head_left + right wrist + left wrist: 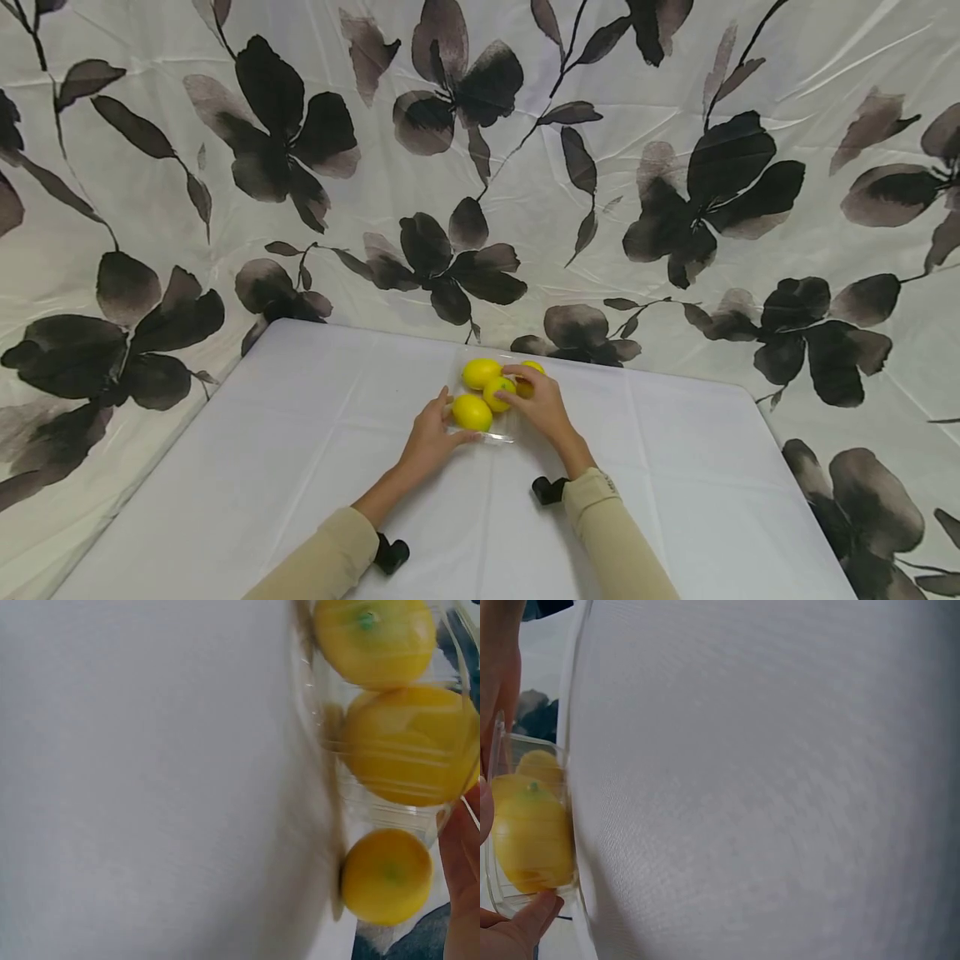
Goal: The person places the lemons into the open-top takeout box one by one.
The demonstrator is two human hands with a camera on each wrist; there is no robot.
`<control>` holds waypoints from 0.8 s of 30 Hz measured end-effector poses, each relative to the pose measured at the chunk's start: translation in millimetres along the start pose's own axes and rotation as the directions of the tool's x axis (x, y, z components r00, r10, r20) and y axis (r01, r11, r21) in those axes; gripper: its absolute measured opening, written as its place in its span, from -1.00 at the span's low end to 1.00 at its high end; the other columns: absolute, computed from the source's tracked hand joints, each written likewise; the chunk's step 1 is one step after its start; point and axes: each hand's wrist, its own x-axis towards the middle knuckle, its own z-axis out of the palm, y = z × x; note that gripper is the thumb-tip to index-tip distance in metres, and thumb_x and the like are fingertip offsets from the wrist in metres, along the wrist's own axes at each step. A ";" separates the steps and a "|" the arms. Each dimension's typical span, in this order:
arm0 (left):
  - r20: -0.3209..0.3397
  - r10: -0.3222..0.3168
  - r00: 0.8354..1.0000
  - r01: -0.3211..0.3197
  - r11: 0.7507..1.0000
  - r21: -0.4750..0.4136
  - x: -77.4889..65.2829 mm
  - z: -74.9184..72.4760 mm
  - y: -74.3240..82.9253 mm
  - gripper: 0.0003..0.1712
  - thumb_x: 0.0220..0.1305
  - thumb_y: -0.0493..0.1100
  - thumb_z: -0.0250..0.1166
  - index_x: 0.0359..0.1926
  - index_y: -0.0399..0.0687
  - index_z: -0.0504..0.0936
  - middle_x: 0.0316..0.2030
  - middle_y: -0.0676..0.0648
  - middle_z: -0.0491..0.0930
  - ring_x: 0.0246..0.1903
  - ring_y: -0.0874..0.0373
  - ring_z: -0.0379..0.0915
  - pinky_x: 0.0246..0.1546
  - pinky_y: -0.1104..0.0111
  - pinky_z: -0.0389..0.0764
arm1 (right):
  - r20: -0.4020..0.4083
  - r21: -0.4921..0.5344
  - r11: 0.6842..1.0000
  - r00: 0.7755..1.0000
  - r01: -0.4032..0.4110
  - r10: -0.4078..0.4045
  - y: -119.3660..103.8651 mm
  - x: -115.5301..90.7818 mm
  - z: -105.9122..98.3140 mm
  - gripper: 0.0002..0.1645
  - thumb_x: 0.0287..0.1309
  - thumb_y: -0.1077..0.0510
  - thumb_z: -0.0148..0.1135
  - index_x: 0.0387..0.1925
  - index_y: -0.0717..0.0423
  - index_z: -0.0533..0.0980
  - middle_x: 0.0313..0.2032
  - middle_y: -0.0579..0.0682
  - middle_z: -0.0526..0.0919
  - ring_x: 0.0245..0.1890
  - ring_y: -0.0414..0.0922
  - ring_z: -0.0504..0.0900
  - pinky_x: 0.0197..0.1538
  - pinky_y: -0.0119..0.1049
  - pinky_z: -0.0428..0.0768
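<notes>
A clear plastic container (504, 437) holds three yellow lemons: one at the back (480, 374), a front lemon (472, 412) and a right-hand lemon (498, 395). My left hand (429, 433) grips the container's left side, its thumb along the near edge. My right hand (546, 410) reaches over the right side and pinches the right-hand lemon between thumb and fingers. Another lemon (534, 365) is partly hidden behind that hand; in the right wrist view this loose lemon (387, 877) sits on the table outside the container.
A white cloth covers the table (300, 467); its far edge lies just behind the container. Beyond it hangs a white curtain (525, 200) with dark flower prints. Black wrist devices show beside the left sleeve (322, 550) and the right sleeve (615, 533).
</notes>
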 end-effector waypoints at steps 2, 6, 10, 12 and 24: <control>0.001 -0.002 1.000 0.002 1.000 -0.004 -0.4 0.3 -1.4 0.15 0.05 -0.06 0.54 0.46 -0.45 0.06 0.33 -0.40 0.34 0.23 -0.25 0.44 0.23 0.01 0.51 | -0.013 0.031 1.000 1.000 -0.008 0.008 2.0 1.4 -2.1 -0.52 0.06 0.08 0.49 0.04 0.11 0.63 0.03 0.07 0.69 0.08 0.05 0.63 0.24 -0.06 0.58; 0.005 -0.006 1.000 0.006 1.000 -0.003 -0.5 0.5 -3.3 0.16 0.05 -0.05 0.54 0.47 -0.44 0.06 0.33 -0.40 0.34 0.22 -0.24 0.45 0.23 0.03 0.52 | -0.056 0.046 0.999 0.998 -0.005 0.007 7.1 4.7 -8.4 -0.53 0.07 0.09 0.49 0.04 0.10 0.63 0.04 0.07 0.68 0.10 0.04 0.62 0.25 -0.08 0.57; 0.001 -0.015 1.000 0.015 1.000 0.003 -0.3 -0.6 -2.3 0.15 0.05 -0.06 0.54 0.47 -0.43 0.06 0.34 -0.40 0.33 0.22 -0.23 0.45 0.22 0.05 0.53 | -0.098 0.042 0.998 0.994 -0.045 0.049 15.2 8.4 -15.1 -0.55 0.12 0.06 0.45 0.05 0.09 0.62 0.06 0.06 0.67 0.15 0.01 0.58 0.31 -0.08 0.52; -0.001 -0.019 1.000 0.019 1.000 0.006 -0.3 -0.9 -1.8 0.15 0.05 -0.06 0.54 0.47 -0.43 0.06 0.34 -0.39 0.34 0.23 -0.23 0.45 0.22 0.06 0.53 | -0.118 0.037 0.996 0.989 -0.084 0.088 19.9 9.5 -17.4 -0.56 0.15 0.05 0.42 0.06 0.09 0.62 0.08 0.06 0.66 0.19 0.01 0.55 0.34 -0.06 0.49; 0.004 -0.047 0.999 0.046 0.999 0.021 0.7 1.9 -0.2 0.16 0.04 -0.06 0.54 0.48 -0.40 0.06 0.32 -0.34 0.38 0.24 -0.19 0.44 0.29 0.06 0.46 | 0.015 0.122 0.941 0.949 -0.315 0.315 42.1 11.7 -24.9 -0.35 0.19 0.05 0.39 0.30 0.08 0.45 0.36 0.14 0.39 0.29 0.16 0.47 0.32 -0.01 0.50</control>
